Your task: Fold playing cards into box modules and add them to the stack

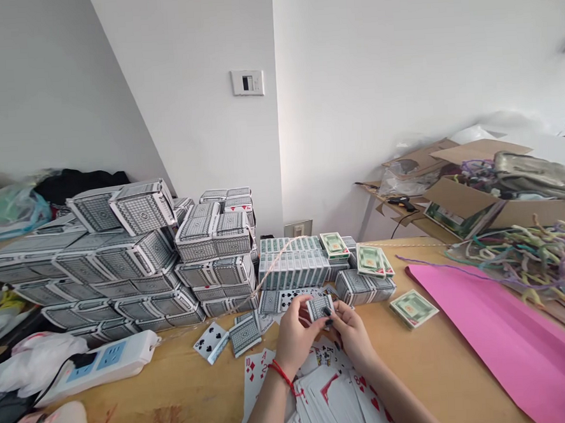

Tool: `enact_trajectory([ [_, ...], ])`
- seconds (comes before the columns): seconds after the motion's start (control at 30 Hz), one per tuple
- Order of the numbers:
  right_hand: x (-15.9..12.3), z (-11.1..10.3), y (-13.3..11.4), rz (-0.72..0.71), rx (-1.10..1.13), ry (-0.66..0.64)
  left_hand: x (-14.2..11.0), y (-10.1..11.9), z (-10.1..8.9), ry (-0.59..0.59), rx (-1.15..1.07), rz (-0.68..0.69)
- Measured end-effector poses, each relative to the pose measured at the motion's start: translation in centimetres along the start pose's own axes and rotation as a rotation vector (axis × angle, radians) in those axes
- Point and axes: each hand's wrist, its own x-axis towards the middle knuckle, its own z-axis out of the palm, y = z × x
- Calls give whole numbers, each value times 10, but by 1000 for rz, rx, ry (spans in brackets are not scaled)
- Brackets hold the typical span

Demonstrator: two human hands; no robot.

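Observation:
My left hand [297, 332] and my right hand [352, 335] are both closed on a playing card [318, 307], its grey patterned back facing up. Whether it is one card or a few, and whether it is folded, I cannot tell. Below my wrists spreads a loose pile of playing cards [325, 400], mostly face up or edge on. Left of my hands lie a folded card piece [245, 335] with a grey back and a spade card [210, 341]. Just beyond my fingers stands a low row of card blocks [271, 301].
Stacked blocks made of cards [139, 207] fill the back left. Green card boxes [295, 262] stand behind my hands, and a single box [413, 309] lies to the right. A power strip [105, 366], pink sheet [501, 338] and tangled fuzzy strands [544, 259] flank the workspace.

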Motion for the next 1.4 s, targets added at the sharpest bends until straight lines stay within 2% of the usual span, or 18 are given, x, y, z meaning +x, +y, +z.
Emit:
enact_trajectory([
  [0.07, -2, 3, 1, 6, -4, -26, 1, -1, 1, -3, 20, -15],
  [0.23, -5, 6, 3, 18, -31, -102, 0, -3, 3, 71, 41, -30],
  [0.4, -6, 3, -5, 40, -20, -164, -2, -2, 7, 72, 2, -39],
  [0.53, -5, 3, -8, 13, 24, -101, 0, -1, 5, 92, -48, -61],
  [0.6, -5, 3, -7, -6, 0, -53, 0, -1, 3, 66, -83, -75],
  [0.73, -3, 5, -6, 9, -71, -90, 1, -2, -5, 5, -133, -101],
  [0.83, -2, 4, -4, -18, -111, -73, 5, -7, -15, 56, -135, -140],
  [0.9, -2, 1, -2, -89, -217, 38, 8, -12, -24, 125, -116, -175],
  [0.97, -2, -4, 0, -197, -442, 173, 10, -16, -34, 195, -78, -208],
  [1.03, -2, -8, 2, -263, -698, 233, 11, -19, -41, 265, -27, -233],
  [1.13, -1, -11, 3, -225, -960, 208, 7, -18, -42, 394, 52, -249],
  [1.23, 0, -9, 2, -142, -1129, 176, 1, -12, -31, 498, 111, -217],
  [1.4, 0, -9, 0, -132, -1362, 148, -6, -1, -17, 539, 136, -131],
])
